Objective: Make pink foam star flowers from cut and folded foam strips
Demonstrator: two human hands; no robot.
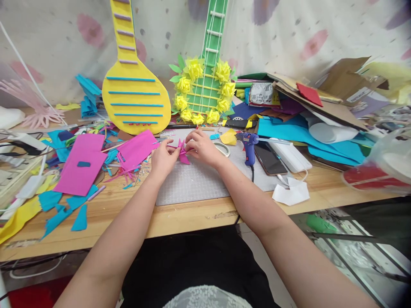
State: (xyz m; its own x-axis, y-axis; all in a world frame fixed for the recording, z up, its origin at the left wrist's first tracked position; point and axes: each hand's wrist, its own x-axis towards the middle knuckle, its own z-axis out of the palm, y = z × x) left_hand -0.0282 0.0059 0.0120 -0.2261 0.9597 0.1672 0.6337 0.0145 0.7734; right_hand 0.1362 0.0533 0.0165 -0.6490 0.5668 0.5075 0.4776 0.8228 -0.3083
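Note:
Between my two hands is a small magenta paper flower with pointed petals, held just above the grey cutting mat. My left hand pinches it from the left side. From the right, my right hand has its fingers closed on the petals, and its fingertips partly cover them. Left of my hands lies a magenta paper sheet among scraps. Just right of my right hand rests a pair of scissors, of which a pale handle loop shows.
A purple glue gun, a dark phone and a white power bank lie to the right. Behind stand a yellow paper instrument and a green one with yellow flowers. Paper scraps cover the left; stacked paper and cardboard fill the right.

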